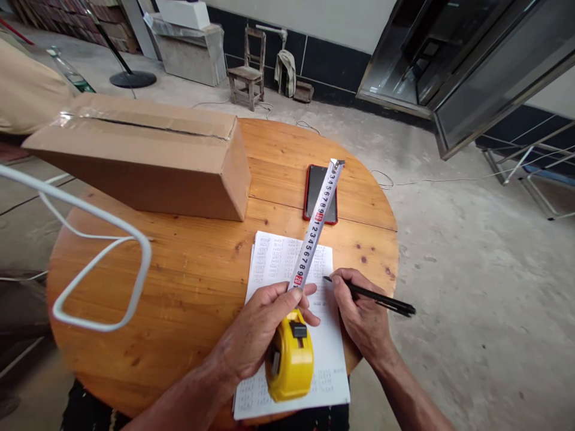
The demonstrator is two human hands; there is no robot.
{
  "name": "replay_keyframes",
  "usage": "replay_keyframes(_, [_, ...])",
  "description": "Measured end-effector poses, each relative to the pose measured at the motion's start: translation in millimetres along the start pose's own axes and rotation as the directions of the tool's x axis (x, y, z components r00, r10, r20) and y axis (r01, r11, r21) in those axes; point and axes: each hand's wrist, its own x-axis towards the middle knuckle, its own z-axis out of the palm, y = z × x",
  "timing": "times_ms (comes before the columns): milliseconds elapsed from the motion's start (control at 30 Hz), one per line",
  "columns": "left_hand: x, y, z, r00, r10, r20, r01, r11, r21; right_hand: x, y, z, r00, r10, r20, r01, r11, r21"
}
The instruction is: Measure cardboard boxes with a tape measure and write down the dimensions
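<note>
My left hand (265, 323) is closed on a yellow tape measure (299, 365), its thumb pressed on the metal blade just above the case. The white blade (311, 242) sticks out away from me, its hooked end over a dark phone (330, 194) in a red case. In my right hand (362, 308) is a black pen (381, 296), its tip over a sheet of paper (323, 353). Rows of small handwriting cover parts of the sheet, and the tape measure hides its middle. More paper lies beneath it.
A cardboard box (179, 161) stands on the round wooden table (188, 287) at the far left. A bent white metal frame (146, 263) juts in from the left. A small wooden chair (248, 72) and a grey cabinet (191, 57) stand by the wall.
</note>
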Motion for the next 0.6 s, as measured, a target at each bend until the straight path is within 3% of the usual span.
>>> replay_keyframes(433, [0.5,1.5,1.4,1.0,0.009,0.007,-0.009,1.0,0.023,-0.6,-1.6,-0.9,1.0,0.0,-0.008,0.001,1.0,0.008])
replay_keyframes(600, [0.6,1.0,0.3,1.0,0.01,0.011,-0.01,1.0,0.028,-2.2,3.2,-1.9,0.999,0.04,-0.002,-0.039,0.987,0.157])
